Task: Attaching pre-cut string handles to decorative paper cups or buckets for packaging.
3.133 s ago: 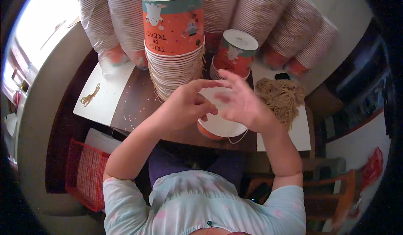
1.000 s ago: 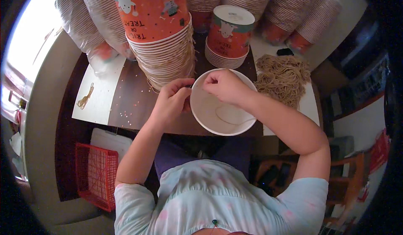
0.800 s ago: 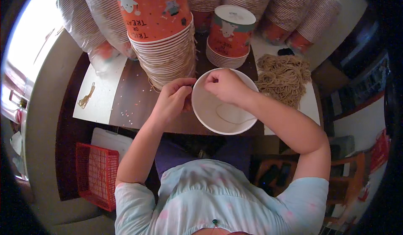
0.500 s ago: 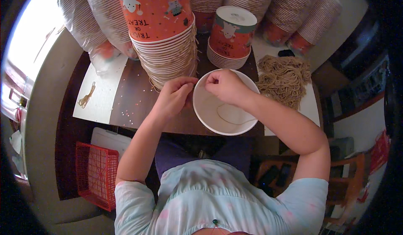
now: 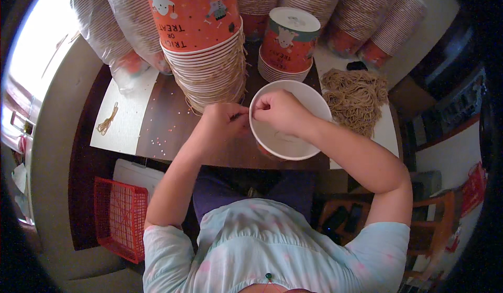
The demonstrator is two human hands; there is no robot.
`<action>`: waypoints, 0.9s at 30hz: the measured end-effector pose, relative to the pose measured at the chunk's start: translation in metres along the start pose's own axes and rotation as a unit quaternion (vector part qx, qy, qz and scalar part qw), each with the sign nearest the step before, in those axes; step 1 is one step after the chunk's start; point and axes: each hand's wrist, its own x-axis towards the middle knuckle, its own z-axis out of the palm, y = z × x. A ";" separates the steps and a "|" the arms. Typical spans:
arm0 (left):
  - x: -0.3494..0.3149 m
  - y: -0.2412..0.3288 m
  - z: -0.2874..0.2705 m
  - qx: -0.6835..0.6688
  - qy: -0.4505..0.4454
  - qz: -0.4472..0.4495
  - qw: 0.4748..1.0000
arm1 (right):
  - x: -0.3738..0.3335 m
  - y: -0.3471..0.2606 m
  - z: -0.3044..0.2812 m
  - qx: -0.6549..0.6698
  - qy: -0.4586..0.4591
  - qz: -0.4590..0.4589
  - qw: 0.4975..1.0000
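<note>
An open paper bucket [image 5: 293, 149], white inside with some orange outside, stands before me on the table, slightly tilted. My right hand [image 5: 280, 112] reaches into it, fingers pinched against the inner left wall just under the rim. Outside that same stretch of wall, my left hand [image 5: 222, 123] is closed, its fingertips at the bucket's side. Whatever the fingertips hold is too small or hidden to name. Only a faint trace of thin cord shows inside the bucket, below my right hand.
A tall stack of upside-down orange buckets [image 5: 201, 15] with cords hanging round the rims stands behind my left hand. A shorter stack [image 5: 290, 44] is behind the bucket. Tan cords [image 5: 356, 99] lie heaped at right, a small bundle [image 5: 108, 119] at left. Wrapped stacks [image 5: 126, 20] line the back.
The bucket has shifted a little right and away from me, tilting so its orange outside shows. Both hands moved slightly with it. The cord loop inside is now mostly out of sight.
</note>
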 end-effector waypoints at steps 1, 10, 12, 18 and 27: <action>-0.004 0.002 0.002 -0.001 0.000 -0.002 1.000 | -0.003 -0.001 -0.001 -0.006 -0.009 -0.005 1.000; -0.049 -0.014 0.007 -0.073 0.110 -0.029 0.991 | -0.054 -0.033 -0.043 -0.073 -0.133 0.038 0.988; -0.063 -0.005 0.000 -0.274 0.067 -0.079 0.956 | -0.072 -0.037 -0.048 -0.142 -0.132 -0.015 0.981; -0.055 0.021 0.010 -0.415 0.013 -0.013 0.910 | -0.084 -0.052 -0.048 -0.316 -0.111 -0.153 0.930; -0.055 0.012 0.018 -0.438 -0.040 -0.048 0.897 | -0.041 -0.058 -0.026 -0.049 -0.125 -0.263 0.955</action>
